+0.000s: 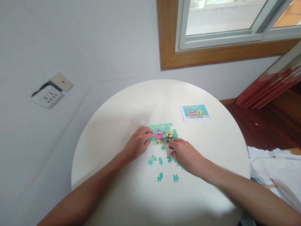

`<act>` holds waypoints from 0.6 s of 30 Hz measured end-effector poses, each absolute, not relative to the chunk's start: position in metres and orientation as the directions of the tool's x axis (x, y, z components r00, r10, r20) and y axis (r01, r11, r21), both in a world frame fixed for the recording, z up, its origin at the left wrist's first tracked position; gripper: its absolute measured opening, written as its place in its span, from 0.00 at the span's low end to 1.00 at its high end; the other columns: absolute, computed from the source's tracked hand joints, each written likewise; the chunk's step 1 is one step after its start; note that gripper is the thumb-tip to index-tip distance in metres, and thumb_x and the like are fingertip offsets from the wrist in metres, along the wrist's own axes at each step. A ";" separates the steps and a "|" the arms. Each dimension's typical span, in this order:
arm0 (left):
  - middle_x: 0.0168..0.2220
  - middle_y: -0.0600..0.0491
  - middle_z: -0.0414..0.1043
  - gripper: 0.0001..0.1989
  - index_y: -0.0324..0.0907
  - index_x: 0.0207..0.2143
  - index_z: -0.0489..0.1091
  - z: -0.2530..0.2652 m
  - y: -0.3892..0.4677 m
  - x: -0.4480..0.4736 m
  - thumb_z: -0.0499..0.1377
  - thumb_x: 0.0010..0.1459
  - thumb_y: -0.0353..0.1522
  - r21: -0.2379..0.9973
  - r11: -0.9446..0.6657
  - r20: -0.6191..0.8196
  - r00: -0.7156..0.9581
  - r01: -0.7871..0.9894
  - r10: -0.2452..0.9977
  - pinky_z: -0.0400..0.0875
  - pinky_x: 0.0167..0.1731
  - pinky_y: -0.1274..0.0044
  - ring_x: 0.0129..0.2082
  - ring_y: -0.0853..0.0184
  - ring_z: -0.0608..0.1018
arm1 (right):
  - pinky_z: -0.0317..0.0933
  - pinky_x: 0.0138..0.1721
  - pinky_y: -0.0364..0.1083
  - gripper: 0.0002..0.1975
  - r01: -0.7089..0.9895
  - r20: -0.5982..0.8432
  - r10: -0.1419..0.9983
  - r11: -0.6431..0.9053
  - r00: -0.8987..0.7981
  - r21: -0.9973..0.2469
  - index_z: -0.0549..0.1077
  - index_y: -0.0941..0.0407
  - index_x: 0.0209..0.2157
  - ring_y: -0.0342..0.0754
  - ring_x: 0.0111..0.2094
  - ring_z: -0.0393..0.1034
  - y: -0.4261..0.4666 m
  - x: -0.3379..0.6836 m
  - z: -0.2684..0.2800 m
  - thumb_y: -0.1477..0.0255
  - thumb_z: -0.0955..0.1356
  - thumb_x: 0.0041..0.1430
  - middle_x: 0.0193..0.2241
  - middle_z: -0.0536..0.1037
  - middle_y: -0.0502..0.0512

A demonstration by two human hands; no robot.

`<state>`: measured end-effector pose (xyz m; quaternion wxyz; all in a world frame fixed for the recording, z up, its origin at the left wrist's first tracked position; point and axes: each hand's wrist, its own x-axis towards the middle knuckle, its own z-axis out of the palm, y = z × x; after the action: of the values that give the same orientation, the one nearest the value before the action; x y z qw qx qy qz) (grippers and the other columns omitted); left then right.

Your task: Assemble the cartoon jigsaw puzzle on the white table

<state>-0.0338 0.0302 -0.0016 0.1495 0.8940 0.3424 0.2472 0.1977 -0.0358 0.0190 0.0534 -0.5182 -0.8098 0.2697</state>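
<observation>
A partly joined jigsaw puzzle (162,128) with pink and yellow cartoon figures lies flat on the round white table (110,125). My left hand (140,138) rests on its left edge, fingers stretched out over the joined pieces. At the lower right edge, my right hand (184,153) has its fingers curled together, tips down at the border; whatever they may pinch is hidden. Several loose teal puzzle pieces lie below, among them one piece (176,178) near the front and another piece (163,147) just under the joined part. A few more sit partly behind my right hand.
A picture card (195,112) with the same cartoon scene lies at the back right of the table. White wall and a wood-framed window (169,59) stand behind. Papers (275,169) are piled beyond the table's right edge, with a red curtain (270,89) farther back.
</observation>
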 end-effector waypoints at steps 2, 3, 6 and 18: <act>0.40 0.50 0.72 0.16 0.46 0.45 0.77 -0.002 0.029 -0.033 0.53 0.63 0.22 0.442 -0.726 0.337 0.652 0.527 0.679 0.69 0.46 0.71 0.43 0.64 0.71 | 0.58 0.39 0.45 0.03 0.832 -0.244 0.859 0.305 -0.451 -0.463 0.73 0.58 0.35 0.50 0.40 0.70 -0.034 0.201 0.019 0.76 0.67 0.59 0.38 0.75 0.58; 0.40 0.50 0.72 0.17 0.46 0.45 0.77 -0.001 0.029 -0.032 0.53 0.63 0.23 0.445 -0.727 0.332 0.657 0.523 0.677 0.69 0.46 0.71 0.43 0.65 0.71 | 0.59 0.38 0.46 0.03 0.840 -0.272 0.849 0.304 -0.453 -0.450 0.73 0.58 0.36 0.50 0.40 0.71 -0.034 0.202 0.020 0.74 0.68 0.58 0.38 0.75 0.57; 0.40 0.50 0.73 0.17 0.46 0.46 0.77 -0.001 0.027 -0.029 0.53 0.63 0.22 0.449 -0.726 0.320 0.665 0.520 0.675 0.69 0.46 0.71 0.43 0.65 0.71 | 0.60 0.39 0.47 0.08 0.844 -0.304 0.828 0.324 -0.472 -0.428 0.73 0.58 0.38 0.53 0.42 0.71 -0.039 0.197 0.022 0.70 0.70 0.57 0.40 0.75 0.58; 0.44 0.49 0.75 0.14 0.42 0.45 0.75 -0.002 0.021 -0.022 0.52 0.64 0.24 0.427 -0.757 0.311 0.706 0.494 0.636 0.69 0.48 0.69 0.45 0.64 0.73 | 0.61 0.47 0.48 0.12 0.803 -0.231 0.795 0.454 -0.560 -0.386 0.71 0.62 0.41 0.55 0.46 0.66 -0.050 0.188 0.014 0.83 0.67 0.54 0.44 0.72 0.65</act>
<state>-0.0216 0.0215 -0.0022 0.1581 0.9100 0.3105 0.2248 0.1879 -0.0502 0.0138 -0.0086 -0.4687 -0.8526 0.2309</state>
